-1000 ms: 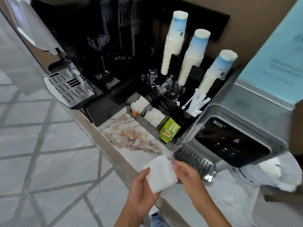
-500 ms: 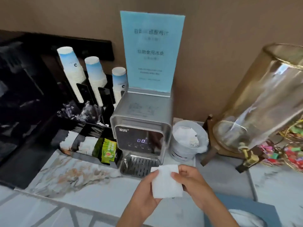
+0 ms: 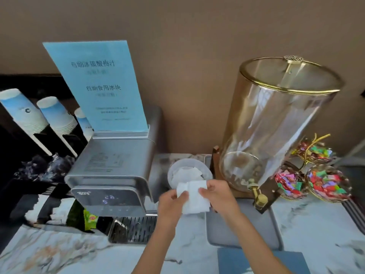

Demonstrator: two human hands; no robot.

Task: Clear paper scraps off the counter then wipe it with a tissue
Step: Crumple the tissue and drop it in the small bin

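Note:
A white tissue is held up between both hands over the marble counter. My left hand pinches its left edge and my right hand pinches its right edge. Directly behind the tissue stands a small white-lined bin with crumpled white paper inside. I cannot make out any loose scraps on the visible counter.
A silver ice machine with a blue sign stands to the left, above its drip grille. A glass drink dispenser stands on the right over a grey tray. Candy bowls sit far right, paper cup stacks far left.
The view has swung right from the coffee machine to the ice machine and dispenser. Both hands have carried the tissue up and right, close to the small bin.

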